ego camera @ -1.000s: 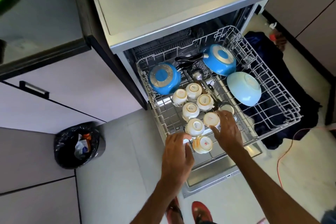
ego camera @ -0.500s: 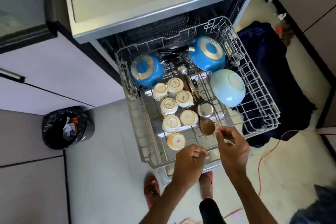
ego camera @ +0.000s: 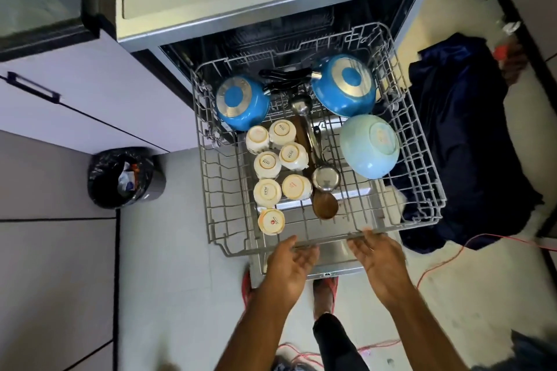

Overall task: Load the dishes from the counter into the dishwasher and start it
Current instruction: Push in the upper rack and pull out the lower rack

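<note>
A bin lined with a black bag [ego camera: 125,178] stood well left of the left hand [ego camera: 291,268]. Beyond the right hand [ego camera: 381,262], a dark blue cloth [ego camera: 470,135] lay on the floor, with a red cord [ego camera: 518,240] trailing to that hand's right.

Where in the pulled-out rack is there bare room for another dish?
Free: the left strip of the rack, beside the cups; the front right corner, nearer than the pale blue bowl. Crowded: centre cups and ladles, rear blue pans.
</note>
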Demonstrator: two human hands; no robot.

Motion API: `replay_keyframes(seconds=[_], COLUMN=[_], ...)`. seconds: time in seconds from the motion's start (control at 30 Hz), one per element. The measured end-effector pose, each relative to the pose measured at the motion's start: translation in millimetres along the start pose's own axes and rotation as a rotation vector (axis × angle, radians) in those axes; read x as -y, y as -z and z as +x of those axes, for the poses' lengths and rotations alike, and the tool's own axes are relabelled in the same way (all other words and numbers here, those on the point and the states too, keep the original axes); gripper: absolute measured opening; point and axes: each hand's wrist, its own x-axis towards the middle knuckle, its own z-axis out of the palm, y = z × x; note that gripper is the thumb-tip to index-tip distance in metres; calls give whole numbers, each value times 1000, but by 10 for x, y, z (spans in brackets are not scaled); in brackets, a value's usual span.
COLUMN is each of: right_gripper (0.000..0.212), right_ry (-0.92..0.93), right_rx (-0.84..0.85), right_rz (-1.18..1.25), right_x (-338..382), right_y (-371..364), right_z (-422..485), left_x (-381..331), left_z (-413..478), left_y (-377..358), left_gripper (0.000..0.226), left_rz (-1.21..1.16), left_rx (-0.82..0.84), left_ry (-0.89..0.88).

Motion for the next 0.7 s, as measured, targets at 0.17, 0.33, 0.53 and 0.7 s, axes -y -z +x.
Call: replay_keyframes(seconds=[0.17,0.33,0.53,0.7], right_gripper=[18,25,17,41], right_ry=[27,56,52,100], right_rx=[-65,-48,-21,-25], right_rz=[8,98,138,133], right_x=[-16,121,308,468], right_y=[-5,-76,-348,-678], right_z=[9,168,341,577], left_x=[-37,-103,-344,-672], left_z=[63,176,268,359], left_y=[42,-45,-273,-512], left_gripper=[15,15,20,22], left_rz=[-60,-107,-138,-122], left_rx=[8,59,75,104], left_ry=[-7,-49,-77,-98])
